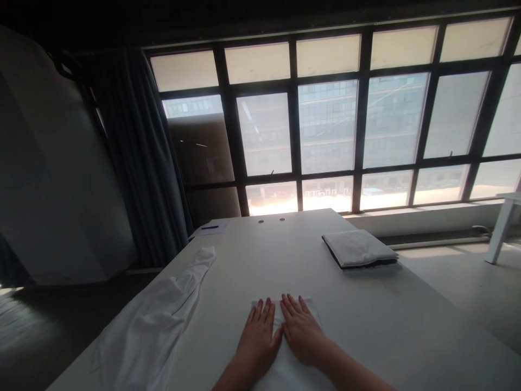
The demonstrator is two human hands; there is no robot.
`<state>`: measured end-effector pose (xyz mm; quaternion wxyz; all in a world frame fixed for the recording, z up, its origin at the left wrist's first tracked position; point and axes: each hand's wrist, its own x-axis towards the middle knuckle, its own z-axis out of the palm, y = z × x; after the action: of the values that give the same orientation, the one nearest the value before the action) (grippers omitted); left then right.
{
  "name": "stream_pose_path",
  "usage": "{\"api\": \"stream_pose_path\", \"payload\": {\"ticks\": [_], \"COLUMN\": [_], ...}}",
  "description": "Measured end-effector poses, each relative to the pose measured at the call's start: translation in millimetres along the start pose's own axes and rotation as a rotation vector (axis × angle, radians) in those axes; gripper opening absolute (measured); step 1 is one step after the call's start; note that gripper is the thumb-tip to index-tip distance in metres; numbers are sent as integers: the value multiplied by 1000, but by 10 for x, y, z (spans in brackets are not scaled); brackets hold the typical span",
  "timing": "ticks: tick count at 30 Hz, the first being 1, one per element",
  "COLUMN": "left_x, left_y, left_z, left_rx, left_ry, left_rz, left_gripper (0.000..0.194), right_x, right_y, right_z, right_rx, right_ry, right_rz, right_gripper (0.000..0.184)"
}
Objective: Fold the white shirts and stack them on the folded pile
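A white cloth (287,374), folded into a flat piece, lies on the white table (260,255) close to me. Both palms press down on it, side by side. My left hand (259,334) rests flat with its fingers stretched toward the far edge of the cloth. Beside it, my right hand (301,331) lies flat too, fingers slightly spread, the two thumbs almost meeting. Neither hand grips anything. The near part of the cloth runs between my forearms and out of the bottom of the view.
Along the table's left edge lies a loose, crumpled white garment (150,320). A folded stack of white and dark cloth (360,248) sits at the right. Paper with a dark pen (210,227) is at the far left corner. Another white table (502,222) stands at right.
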<state>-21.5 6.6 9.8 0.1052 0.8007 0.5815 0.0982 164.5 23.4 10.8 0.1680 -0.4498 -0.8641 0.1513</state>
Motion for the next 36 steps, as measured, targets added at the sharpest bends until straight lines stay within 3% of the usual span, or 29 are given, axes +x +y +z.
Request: {"api": "stream_pose_path", "payload": {"ticks": [4,9,13,17,19,22,27,30,32,34,36], "left_x": [-171,-368,-451,-387,-273,-13,314,228,82,-64,-158], "left_y": [-92,-245,-359,-398,-390,-365,-381,-384,-321,-190,-18], "left_z": [-160,-220,-162,-140,-158,-188,-202,-264,-339,-404,-423], "left_rx": [79,58,53,75,87,97,35,-42,-103,-124,-88], "left_ry": [-63,-122,-112,-76,-63,-34,148,297,333,285,204], "left_rz": [-34,15,14,-4,-44,-135,-137,29,190,321,409], "left_gripper": [85,97,100,99,101,103,90,55,32,18,16], "right_x": [-47,-216,-354,-366,-361,-396,-505,-538,-548,-557,-566], "right_y": [161,702,1116,1279,1225,961,398,283,299,332,348], "right_z": [-111,-227,-250,-246,-259,-303,-380,-407,-427,-447,-457], "right_rx": [-69,-128,-141,-12,47,125,111,69,60,60,60], "right_ry": [-41,-62,46,245,333,406,245,98,35,-3,-19], "right_rz": [72,195,279,373,331,136,-125,-185,-205,-231,-277], "right_gripper": [75,71,66,65,62,51,37,49,59,69,73]}}
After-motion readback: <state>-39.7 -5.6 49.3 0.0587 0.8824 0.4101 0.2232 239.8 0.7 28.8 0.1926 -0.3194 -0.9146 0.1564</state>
